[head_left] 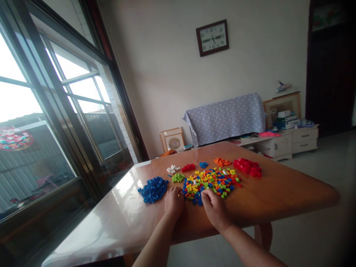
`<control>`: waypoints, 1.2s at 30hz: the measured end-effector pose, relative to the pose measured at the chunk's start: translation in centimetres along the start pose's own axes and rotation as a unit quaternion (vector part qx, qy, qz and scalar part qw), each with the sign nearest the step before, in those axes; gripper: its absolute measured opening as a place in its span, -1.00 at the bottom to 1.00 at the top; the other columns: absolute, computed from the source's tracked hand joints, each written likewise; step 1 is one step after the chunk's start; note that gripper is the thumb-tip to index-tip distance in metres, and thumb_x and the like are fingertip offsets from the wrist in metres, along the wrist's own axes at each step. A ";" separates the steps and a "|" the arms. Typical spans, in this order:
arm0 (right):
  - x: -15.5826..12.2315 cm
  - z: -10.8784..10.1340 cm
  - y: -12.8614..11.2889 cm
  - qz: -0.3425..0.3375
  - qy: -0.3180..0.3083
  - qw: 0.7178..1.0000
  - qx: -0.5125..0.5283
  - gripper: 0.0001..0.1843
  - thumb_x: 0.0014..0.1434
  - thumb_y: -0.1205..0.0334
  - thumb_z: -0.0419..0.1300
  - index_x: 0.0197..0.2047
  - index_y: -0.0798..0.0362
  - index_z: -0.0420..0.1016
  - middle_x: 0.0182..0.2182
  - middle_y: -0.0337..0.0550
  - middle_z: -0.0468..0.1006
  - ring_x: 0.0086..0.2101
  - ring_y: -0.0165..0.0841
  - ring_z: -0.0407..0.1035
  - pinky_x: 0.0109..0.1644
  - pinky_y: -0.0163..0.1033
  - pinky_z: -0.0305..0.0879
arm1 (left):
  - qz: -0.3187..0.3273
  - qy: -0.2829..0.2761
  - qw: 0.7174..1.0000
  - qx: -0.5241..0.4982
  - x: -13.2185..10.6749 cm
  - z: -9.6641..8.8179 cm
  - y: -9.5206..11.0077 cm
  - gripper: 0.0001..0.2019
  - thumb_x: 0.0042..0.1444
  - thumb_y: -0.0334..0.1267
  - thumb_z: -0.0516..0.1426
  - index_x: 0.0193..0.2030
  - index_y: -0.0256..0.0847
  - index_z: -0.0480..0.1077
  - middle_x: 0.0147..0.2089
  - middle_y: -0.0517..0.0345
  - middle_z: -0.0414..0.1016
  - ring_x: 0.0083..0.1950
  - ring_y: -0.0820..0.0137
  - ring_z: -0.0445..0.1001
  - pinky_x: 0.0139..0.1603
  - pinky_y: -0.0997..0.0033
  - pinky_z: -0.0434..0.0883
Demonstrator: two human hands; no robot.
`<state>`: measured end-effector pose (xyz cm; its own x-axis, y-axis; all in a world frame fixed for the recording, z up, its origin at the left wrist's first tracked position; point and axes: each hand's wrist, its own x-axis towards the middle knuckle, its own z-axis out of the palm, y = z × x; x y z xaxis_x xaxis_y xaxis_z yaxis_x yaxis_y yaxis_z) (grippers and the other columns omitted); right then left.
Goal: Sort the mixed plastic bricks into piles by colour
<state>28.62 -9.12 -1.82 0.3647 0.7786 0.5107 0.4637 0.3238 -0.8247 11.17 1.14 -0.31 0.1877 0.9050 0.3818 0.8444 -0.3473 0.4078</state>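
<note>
Brick pile stretches left-right; left hand, right hand touch it.

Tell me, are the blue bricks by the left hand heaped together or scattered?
Heaped together: the blue bricks form one tight pile beside the left hand, apart from the mixed-colour spread.

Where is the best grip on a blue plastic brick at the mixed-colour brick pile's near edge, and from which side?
Probably pinch the blue plastic brick by two opposite side faces, coming from above and the near side: it lies at the near edge of the mixed-colour brick pile, between the left hand and right hand, other bricks crowding its far side.
</note>
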 end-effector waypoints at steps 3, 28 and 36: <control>0.0 -0.1 0.0 -0.001 0.003 1.000 0.001 -0.69 0.30 0.06 -0.01 -0.31 -0.01 0.48 -0.49 -0.22 0.54 -0.44 -0.31 0.39 -0.32 -0.30 0.23 | 0.011 -0.002 1.000 -0.005 0.4 0.5 0.4 -0.83 0.15 -0.33 0.12 -0.20 -0.11 0.54 -0.11 0.09 0.56 -0.06 0.29 0.47 -0.05 0.40 0.29; -0.1 -0.1 0.4 -0.021 -0.020 0.999 -0.044 -0.68 0.31 0.03 -0.02 -0.30 -0.02 0.47 -0.44 -0.18 0.58 -0.40 -0.28 0.44 -0.30 -0.29 0.26 | 0.073 -0.056 0.989 0.112 -2.6 -3.0 1.7 -0.83 0.13 -0.10 0.13 -0.19 -0.03 0.48 0.01 0.10 0.45 0.13 0.15 0.27 0.09 0.20 0.17; -0.2 0.0 1.0 -0.015 -0.041 0.997 -0.058 -0.67 0.31 -0.01 -0.02 -0.30 -0.03 0.45 -0.42 -0.18 0.59 -0.38 -0.27 0.45 -0.28 -0.28 0.28 | 0.096 -0.055 0.986 0.123 -4.1 -3.3 1.6 -0.84 0.13 -0.13 0.11 -0.21 -0.03 0.48 -0.09 0.06 0.49 0.06 0.15 0.30 0.03 0.16 0.13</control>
<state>29.00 -8.94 -2.74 0.2836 0.8122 0.5098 0.5654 0.2878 -0.7730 10.08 -3.90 1.46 0.3982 0.8543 0.3340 0.8817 -0.4569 0.1175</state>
